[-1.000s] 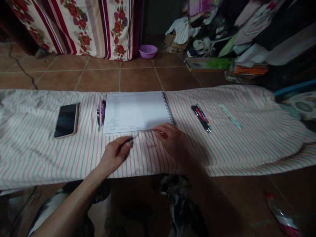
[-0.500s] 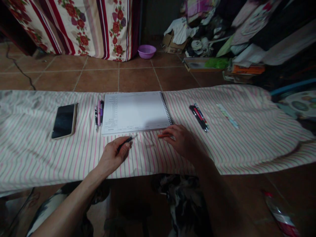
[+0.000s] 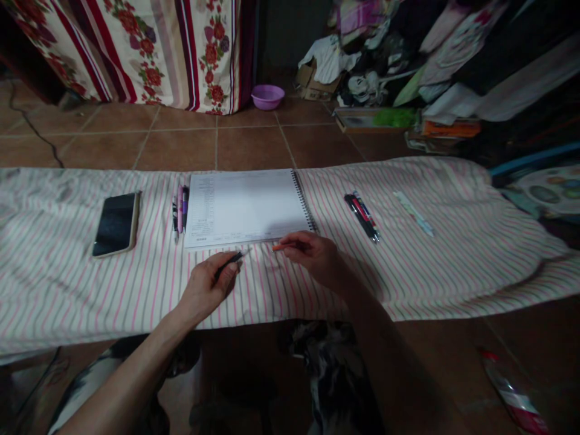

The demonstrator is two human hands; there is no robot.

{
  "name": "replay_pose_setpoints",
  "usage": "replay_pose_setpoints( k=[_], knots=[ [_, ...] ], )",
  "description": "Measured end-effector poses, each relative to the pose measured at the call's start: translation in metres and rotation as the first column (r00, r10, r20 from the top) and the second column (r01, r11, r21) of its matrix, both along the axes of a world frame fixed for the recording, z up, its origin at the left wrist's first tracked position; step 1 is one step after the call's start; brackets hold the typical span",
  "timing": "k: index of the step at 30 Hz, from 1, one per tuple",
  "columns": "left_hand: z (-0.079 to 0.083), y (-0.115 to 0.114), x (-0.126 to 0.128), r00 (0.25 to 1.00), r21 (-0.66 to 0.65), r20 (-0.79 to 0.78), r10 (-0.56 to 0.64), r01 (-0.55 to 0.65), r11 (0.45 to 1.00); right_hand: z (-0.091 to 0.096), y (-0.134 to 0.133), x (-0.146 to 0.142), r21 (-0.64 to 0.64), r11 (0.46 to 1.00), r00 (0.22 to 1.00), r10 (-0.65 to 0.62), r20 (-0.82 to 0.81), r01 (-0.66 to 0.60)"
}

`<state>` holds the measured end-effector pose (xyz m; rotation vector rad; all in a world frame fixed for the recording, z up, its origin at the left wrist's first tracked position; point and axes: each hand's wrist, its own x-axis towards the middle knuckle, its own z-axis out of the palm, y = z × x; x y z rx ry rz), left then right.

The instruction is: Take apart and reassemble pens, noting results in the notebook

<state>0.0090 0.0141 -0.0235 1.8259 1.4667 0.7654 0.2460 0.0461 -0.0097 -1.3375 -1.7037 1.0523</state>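
My left hand (image 3: pixel 209 279) is closed around a dark pen (image 3: pixel 234 257), its tip pointing right just below the notebook's near edge. In my right hand (image 3: pixel 317 258) is a slim orange stick-like thing (image 3: pixel 281 246), perhaps a pen, pinched between the fingers with its end pointing left. A spiral notebook (image 3: pixel 254 202) lies open at a mostly blank page with printed columns along its left side. Several pens (image 3: pixel 180 211) lie left of it. To its right are more pens (image 3: pixel 362 216) and a pale patterned pen (image 3: pixel 413 212).
A striped cloth (image 3: pixel 149 284) covers the low table. At the left lies a phone (image 3: pixel 115 225) with a dark screen. Beyond, on the tiled floor, are a purple basin (image 3: pixel 267 96), a floral curtain (image 3: pixel 165 54) and piled clothes. A bottle (image 3: pixel 514 391) lies at lower right.
My right hand has moved a little left with the orange thing, bringing it closer to the dark pen. My left hand has stayed almost still.
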Motion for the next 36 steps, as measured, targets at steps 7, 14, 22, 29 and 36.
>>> replay_pose_setpoints(
  k=[7,14,22,29,36],
  knots=[
    [0.000,0.001,0.000,1.000,0.001,0.003,-0.011,0.011,1.000,0.001,0.000,-0.020,-0.036,0.999,0.985,-0.006,-0.174,0.000],
    [0.003,0.000,0.002,1.000,0.009,-0.011,-0.021,0.021,1.000,0.001,0.000,-0.029,0.027,1.000,0.991,0.012,-0.133,-0.008],
    [0.006,-0.001,0.003,0.999,0.031,-0.033,-0.028,0.029,0.999,0.005,0.000,-0.035,-0.033,0.999,0.988,0.003,-0.155,-0.008],
    [0.007,0.000,0.004,0.998,0.025,-0.050,-0.045,0.047,0.999,0.003,-0.001,-0.036,-0.023,1.000,0.986,0.016,-0.167,-0.020],
    [0.005,0.000,0.003,0.997,0.047,-0.057,-0.056,0.059,0.997,0.002,-0.001,-0.036,0.024,1.000,0.991,0.011,-0.131,-0.008]
  ],
)
